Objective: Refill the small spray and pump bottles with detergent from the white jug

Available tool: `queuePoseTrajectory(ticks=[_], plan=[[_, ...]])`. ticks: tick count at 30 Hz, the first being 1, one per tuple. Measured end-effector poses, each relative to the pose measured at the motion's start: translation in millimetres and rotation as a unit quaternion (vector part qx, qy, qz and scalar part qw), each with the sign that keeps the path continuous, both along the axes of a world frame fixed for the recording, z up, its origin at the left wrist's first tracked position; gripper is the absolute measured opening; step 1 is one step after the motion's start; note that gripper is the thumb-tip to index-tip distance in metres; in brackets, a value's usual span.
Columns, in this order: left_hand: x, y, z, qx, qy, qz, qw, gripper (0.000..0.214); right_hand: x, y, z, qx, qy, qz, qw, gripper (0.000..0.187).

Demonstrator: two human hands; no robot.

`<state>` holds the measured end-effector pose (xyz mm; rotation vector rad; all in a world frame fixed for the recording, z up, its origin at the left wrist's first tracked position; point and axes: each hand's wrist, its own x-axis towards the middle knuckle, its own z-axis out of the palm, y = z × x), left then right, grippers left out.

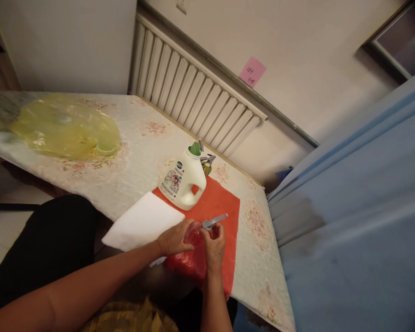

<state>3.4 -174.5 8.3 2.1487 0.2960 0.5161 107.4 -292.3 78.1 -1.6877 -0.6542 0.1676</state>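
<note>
My left hand (pixel 176 237) is closed around the side of a clear plastic cup-like piece (pixel 192 234), whose exact kind I cannot make out. In my right hand (pixel 215 244), pinched at the fingertips, is a slim grey tool (pixel 215 221) that resembles a utility knife. Its near end lies close to the rim of the clear piece. Both hands are over a red sheet (pixel 231 230) at the table's front edge. Just beyond them stands a cream jug (pixel 183 180) with a handle and a printed label, and green leaf-shaped pieces (pixel 195 148) stick out of its mouth.
White folded paper or cloth (pixel 143 221) lies left of the red sheet. Behind the jug are dark-handled tools (pixel 207 161). A yellow plastic bag (pixel 65 129) rests on the flowered tablecloth (pixel 141 152) at the far left. A radiator (pixel 190 87) borders the table's back; a blue curtain (pixel 352 221) hangs at the right.
</note>
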Motion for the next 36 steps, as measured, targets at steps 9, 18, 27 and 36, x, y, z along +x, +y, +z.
queuePoseTrajectory(ticks=[9,18,27,36], plan=[[3.6,0.6,-11.2,0.010,-0.011,0.007,1.000,0.085,7.5,-10.9,-1.3,-0.017,-0.029,0.070,0.997,0.033],[2.0,0.5,-5.5,0.007,-0.005,0.002,1.000,0.082,0.5,-2.3,1.1,0.006,0.021,0.006,1.000,0.031],[2.6,0.7,-8.0,0.015,0.002,0.004,1.000,0.086,8.3,-11.2,-5.3,-0.021,-0.023,0.060,0.998,0.037],[2.7,0.4,-7.5,0.011,0.002,0.006,1.000,0.085,0.6,-2.3,-0.8,0.011,0.038,0.018,0.999,0.032]])
